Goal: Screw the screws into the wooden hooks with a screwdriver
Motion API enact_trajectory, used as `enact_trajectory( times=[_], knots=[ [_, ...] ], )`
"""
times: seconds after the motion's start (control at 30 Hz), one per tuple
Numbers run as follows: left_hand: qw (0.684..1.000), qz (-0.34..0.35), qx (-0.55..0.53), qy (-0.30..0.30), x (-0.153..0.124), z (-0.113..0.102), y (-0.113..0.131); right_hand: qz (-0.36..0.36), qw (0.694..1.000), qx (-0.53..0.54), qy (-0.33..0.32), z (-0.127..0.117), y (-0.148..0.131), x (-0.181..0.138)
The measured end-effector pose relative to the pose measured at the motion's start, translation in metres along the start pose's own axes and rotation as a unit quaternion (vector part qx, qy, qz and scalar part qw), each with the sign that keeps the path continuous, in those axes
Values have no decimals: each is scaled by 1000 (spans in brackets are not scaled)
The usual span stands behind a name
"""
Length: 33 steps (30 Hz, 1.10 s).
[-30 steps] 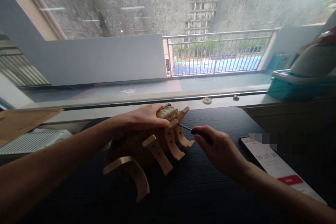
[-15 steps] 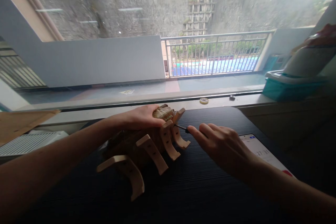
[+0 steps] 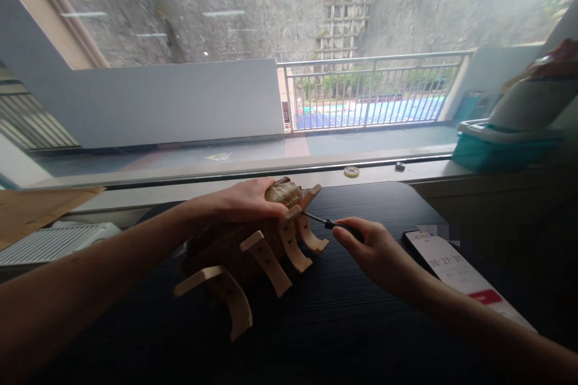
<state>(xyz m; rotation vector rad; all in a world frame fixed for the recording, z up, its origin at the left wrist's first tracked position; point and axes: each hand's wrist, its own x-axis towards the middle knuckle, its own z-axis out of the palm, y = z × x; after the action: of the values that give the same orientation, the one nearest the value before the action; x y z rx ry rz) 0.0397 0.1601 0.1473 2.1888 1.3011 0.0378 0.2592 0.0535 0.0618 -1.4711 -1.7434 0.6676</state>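
A brown, mottled, rounded body (image 3: 283,192) lies on the dark table, with several curved wooden pieces (image 3: 295,243) standing out from its near side like legs. Small dark holes or screw heads show in these pieces. My left hand (image 3: 244,200) is closed over the top of the body and holds it. In my right hand (image 3: 372,246) is a screwdriver (image 3: 329,224) with a black handle. Its tip meets the far right wooden pieces, though the exact contact point is too small to make out. The body's left part is in deep shadow.
A phone (image 3: 456,264) showing a timer lies right of my right forearm. On the window sill are a pale ring-shaped roll (image 3: 351,172) and a small dark object (image 3: 400,166). A teal bin (image 3: 485,153) stands right; brown cardboard (image 3: 40,210) lies left above a white ribbed unit (image 3: 67,243).
My right hand has shifted slightly right and down and curls differently, so more of the screwdriver handle and phone show. The body with its wooden pieces has moved slightly right.
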Motion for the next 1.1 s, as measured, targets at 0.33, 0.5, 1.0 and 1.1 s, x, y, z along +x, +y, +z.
enact_trajectory(
  times=[0.33,0.5,1.0,1.1],
  knots=[
    [1000,-4,-11,-7,0,0,-3,-315,840,-440,34,-14,-13,-2],
    [1000,11,-12,-12,-4,1,1,-126,979,-134,83,8,2,0],
    [1000,-6,-3,-2,-1,0,-4,-264,863,-431,5,-17,-17,1],
    [1000,4,2,-3,-2,1,-5,-251,865,-435,3,-9,-14,6]
  ],
)
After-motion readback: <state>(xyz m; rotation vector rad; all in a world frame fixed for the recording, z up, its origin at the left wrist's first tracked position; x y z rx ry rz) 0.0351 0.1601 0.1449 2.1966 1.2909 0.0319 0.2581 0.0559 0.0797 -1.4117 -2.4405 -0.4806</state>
